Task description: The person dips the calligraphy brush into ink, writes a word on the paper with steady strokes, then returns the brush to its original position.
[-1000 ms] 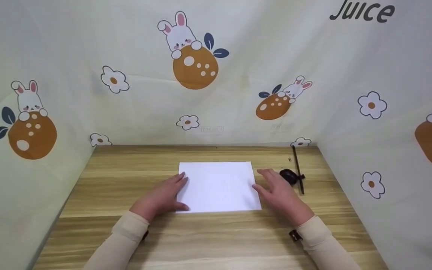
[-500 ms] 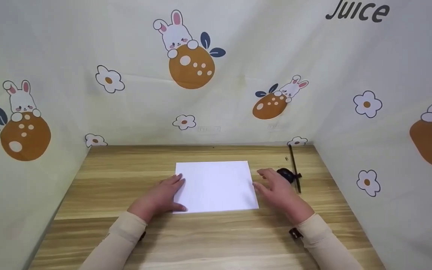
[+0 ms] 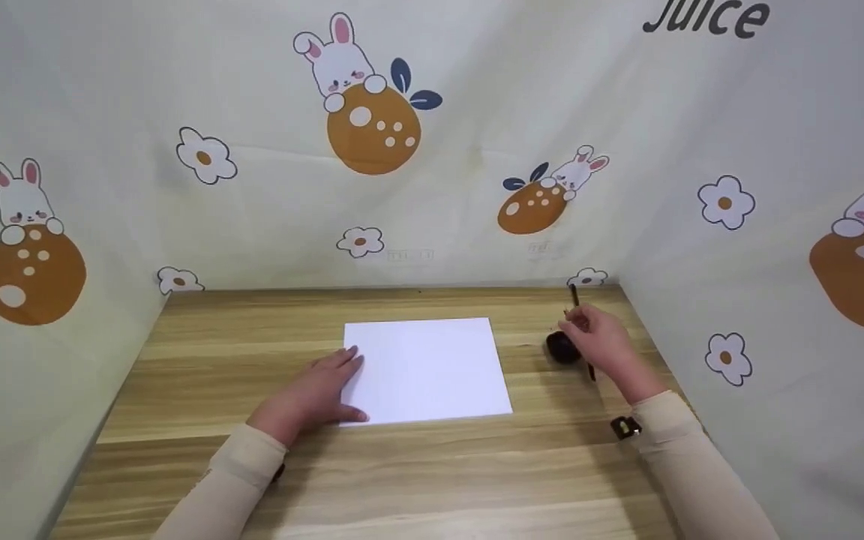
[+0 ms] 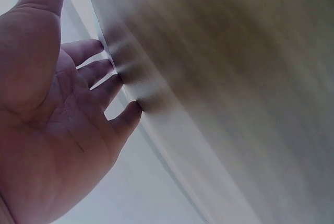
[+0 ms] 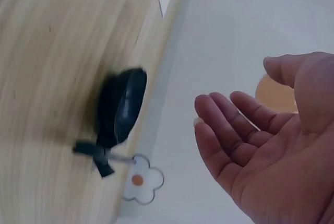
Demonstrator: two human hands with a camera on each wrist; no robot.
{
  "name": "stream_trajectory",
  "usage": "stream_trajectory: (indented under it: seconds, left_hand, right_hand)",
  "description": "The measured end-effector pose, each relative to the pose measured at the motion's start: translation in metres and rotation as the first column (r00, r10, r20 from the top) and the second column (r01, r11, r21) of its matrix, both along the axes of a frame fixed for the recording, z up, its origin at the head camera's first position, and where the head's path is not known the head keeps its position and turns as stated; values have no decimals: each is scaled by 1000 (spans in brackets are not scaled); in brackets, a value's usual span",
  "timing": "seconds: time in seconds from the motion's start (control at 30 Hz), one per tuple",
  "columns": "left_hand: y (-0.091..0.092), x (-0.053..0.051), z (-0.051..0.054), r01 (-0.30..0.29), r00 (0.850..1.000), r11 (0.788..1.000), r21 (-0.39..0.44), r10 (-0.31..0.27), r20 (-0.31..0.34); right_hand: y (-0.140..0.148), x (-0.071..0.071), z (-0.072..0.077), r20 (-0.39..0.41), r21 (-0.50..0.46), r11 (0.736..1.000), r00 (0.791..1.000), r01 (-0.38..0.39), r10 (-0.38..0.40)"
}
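1. Paper (image 3: 426,371), thin, flat, white and rectangular, lies on the wood-grained table (image 3: 432,480); a rounded black object (image 3: 563,348) and slim black rod (image 3: 574,295) lie to its right.
2. The paper's long axis runs side to side; the rod runs nearly front to back.
3. At the paper's left edge, the left hand (image 3: 316,390) touches it, fingers extended; well right of the paper, the right hand (image 3: 603,343) hovers, fingers loosely curved, holding nothing.
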State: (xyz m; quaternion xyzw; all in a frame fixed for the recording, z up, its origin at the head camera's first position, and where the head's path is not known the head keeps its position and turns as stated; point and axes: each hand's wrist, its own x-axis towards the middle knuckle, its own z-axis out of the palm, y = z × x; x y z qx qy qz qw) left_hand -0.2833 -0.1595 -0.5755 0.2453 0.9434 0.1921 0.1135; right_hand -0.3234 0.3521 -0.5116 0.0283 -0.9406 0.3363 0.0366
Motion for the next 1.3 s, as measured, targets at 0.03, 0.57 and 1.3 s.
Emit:
stream_trajectory:
  seconds: [0.03,0.57,1.3]
  left_hand:
    - [0,0,1,-1,1000,1000,7,1,-1]
    - [0,1,-1,1,1000,1000,-17,-1,-10]
    - [0,0,2,-2,1000,1000,1,2,3]
  right_hand:
    - [5,-4,1,16,0,1000,1000,13,-13]
    - [51,-44,-27,168,265,958,973,112,-160]
    - [56,-65,-45,223,282,956,963,87,-154]
